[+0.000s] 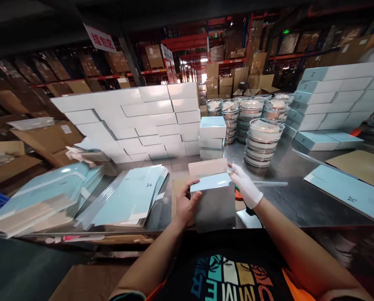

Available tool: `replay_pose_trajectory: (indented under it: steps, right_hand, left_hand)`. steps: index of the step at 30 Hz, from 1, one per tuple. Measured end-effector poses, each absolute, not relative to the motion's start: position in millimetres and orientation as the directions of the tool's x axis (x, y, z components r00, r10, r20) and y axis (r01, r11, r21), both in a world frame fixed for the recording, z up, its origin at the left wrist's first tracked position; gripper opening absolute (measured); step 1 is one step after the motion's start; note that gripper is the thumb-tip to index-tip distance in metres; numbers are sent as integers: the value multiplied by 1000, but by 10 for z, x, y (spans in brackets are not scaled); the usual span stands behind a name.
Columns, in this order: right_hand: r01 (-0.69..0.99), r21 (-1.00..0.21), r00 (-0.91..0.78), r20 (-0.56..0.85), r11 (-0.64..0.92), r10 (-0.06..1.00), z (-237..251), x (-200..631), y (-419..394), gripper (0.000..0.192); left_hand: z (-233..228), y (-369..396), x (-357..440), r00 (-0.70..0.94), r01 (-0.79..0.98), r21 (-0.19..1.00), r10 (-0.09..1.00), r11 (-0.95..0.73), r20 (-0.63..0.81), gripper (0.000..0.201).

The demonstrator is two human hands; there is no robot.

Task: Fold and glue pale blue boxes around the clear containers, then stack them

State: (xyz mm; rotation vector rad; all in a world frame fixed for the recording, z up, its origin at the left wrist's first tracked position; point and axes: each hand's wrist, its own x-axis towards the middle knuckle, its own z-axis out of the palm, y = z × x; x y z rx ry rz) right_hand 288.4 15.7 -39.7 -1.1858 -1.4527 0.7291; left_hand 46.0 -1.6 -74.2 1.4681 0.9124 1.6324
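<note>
- Warehouse setting: red and blue steel racking point(205, 42) loaded with brown cartons behind, a white sign with red characters point(99, 38) hanging top left.
- Grey stainless-steel worktable point(299, 200) runs across the view, person standing at its near edge.
- Small pale-blue-topped cardboard box point(214, 200) sits at the near edge, centre, with its tan inner flap point(207, 166) standing up at the far side.
- Bare left hand point(187, 205) grips the box's left side, thumb on the top edge, fingers wrapped round the side.
- White-gloved right hand point(245, 186) is pressed to the box's upper right corner, fingers curled loosely on the edge.
- Flat pale-blue box blanks point(133, 196) stacked left of the box; more plastic-wrapped flat packs point(39, 196) further left.
- Wall of finished white boxes point(136, 121) at the back left; a short pile of three boxes point(212, 136) beside it.
- Stacks of round clear-lidded tins point(262, 142) at back centre-right, well apart from the hands.
- Second bank of white-and-blue boxes point(340, 96) at far right.
- Flat blue sheet point(346, 192) and brown cardboard sheet point(362, 167) on the right of the table.
</note>
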Motion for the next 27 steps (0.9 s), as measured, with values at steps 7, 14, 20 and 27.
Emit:
replay_pose_trajectory:
  steps: [7, 14, 20, 27]
  right_hand:
    - [286, -834, -204, 428, 471, 881, -412, 2836, 190, 58]
    - [215, -623, -431, 630, 752, 646, -523, 3012, -33, 25]
    - [176, -611, -480, 632, 772, 609, -461, 2942, -139, 36]
    - [241, -623, -366, 652, 744, 664, -717, 2976, -331, 43]
  left_hand:
    - [-863, 90, 504, -152, -75, 778, 778, -624, 610, 63]
    - [-757, 198, 202, 190, 10, 578, 569, -816, 800, 38]
    - [-392, 239, 11, 601, -18, 295, 225, -955, 767, 35]
    - [-455, 39, 68, 615, 53, 151, 151, -987, 774, 42]
